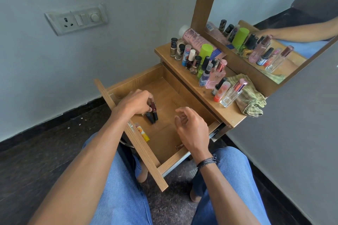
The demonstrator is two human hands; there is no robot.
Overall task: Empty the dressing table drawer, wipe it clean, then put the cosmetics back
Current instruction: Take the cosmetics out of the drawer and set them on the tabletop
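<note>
The wooden drawer [142, 144] stands pulled out over my knees. My left hand [136, 103] reaches into its left side and pinches a dark red nail polish bottle [153, 107]. Two dark tubes [152, 117] lie just below that bottle on the drawer floor. A yellow lip balm tube [143, 133] lies against the front wall, and a small brown tube [179, 146] sits at the near right corner. My right hand [192, 128] hovers over the drawer's right half, fingers loosely curled, holding nothing. Several cosmetics bottles [206, 67] stand on the table top [201, 91].
A green-yellow cloth [247, 97] lies folded at the right end of the table top, under the mirror [274, 23]. A wall switch panel [76, 20] is on the left wall. My jeans-clad legs are under the drawer.
</note>
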